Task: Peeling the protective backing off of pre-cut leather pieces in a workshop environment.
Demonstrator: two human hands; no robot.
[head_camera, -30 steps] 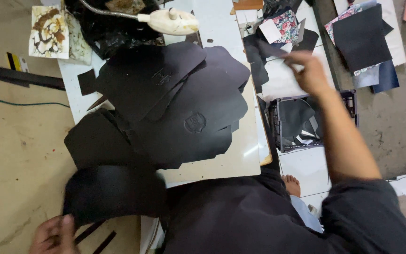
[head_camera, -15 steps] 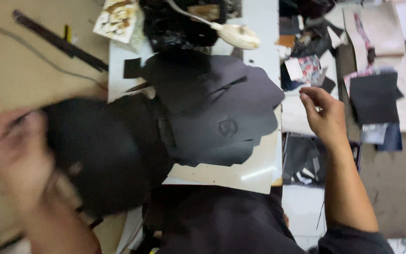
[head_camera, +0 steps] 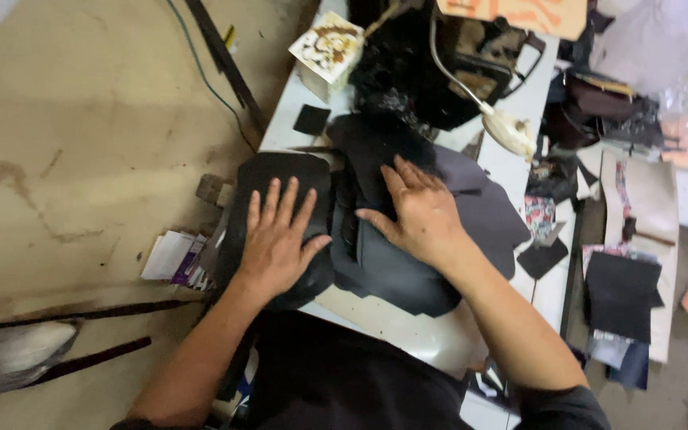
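My left hand [head_camera: 279,237] lies flat, fingers spread, on a rounded black leather piece [head_camera: 280,171] at the left edge of the white table [head_camera: 408,326]. My right hand [head_camera: 418,211] presses flat on a stack of dark grey and black cut leather pieces [head_camera: 408,271] in the middle of the table. Neither hand grips anything; both palms rest on the material.
A black sewing machine [head_camera: 455,56] with a white lamp head [head_camera: 511,134] stands at the far end. A small patterned box [head_camera: 330,49] sits at the far left corner. Scraps and black sheets [head_camera: 621,293] lie to the right. Paper bits [head_camera: 175,259] lie on the floor at left.
My left hand has brought the rounded black piece up from the floor side onto the table. My right hand has come back from the scraps at right onto the stack.
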